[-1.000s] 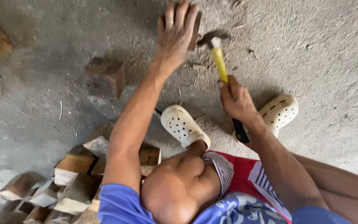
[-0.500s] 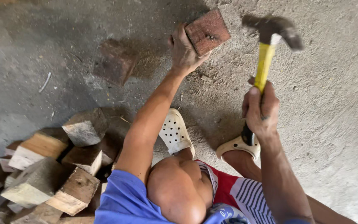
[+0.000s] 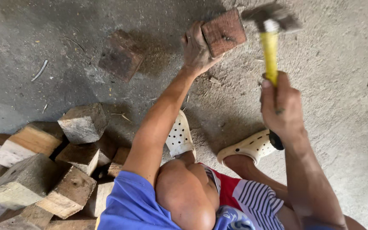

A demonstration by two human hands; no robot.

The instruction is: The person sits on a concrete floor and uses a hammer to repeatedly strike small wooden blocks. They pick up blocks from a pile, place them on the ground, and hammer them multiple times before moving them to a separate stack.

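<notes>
A reddish-brown wooden block (image 3: 223, 32) is gripped by the left hand (image 3: 196, 51), whose fingers are curled around the block's near-left edge so that most of its square face stands out beyond the fingertips, tilted and raised above the concrete floor (image 3: 341, 85). A hammer (image 3: 270, 38) with a yellow handle is clasped by the right hand (image 3: 282, 106); the fingers are clenched tightly round the lower part of the handle, and a black grip end is seen protruding below the fist. The dark hammer head, blurred, is found well above the right fingers, just beside the right edge of the held block; whether it touches the block cannot be told. A second dark wooden block (image 3: 121, 55) lies flat on the floor to the left of the left fingers, apart from them. Below the left forearm, well away from both sets of fingers, a pile of pale cut wood blocks (image 3: 52, 170) is heaped at the lower left, the pieces leaning on one another. Two cream perforated clogs (image 3: 179, 136) are worn on the feet: one is seen under the left forearm, the other just beside the black end of the hammer handle, below the right fist. A blue sleeve and red-and-striped clothing are visible at the bottom edge. Small splinters and a thin pale sliver are scattered on the floor to the far left of the hands.
</notes>
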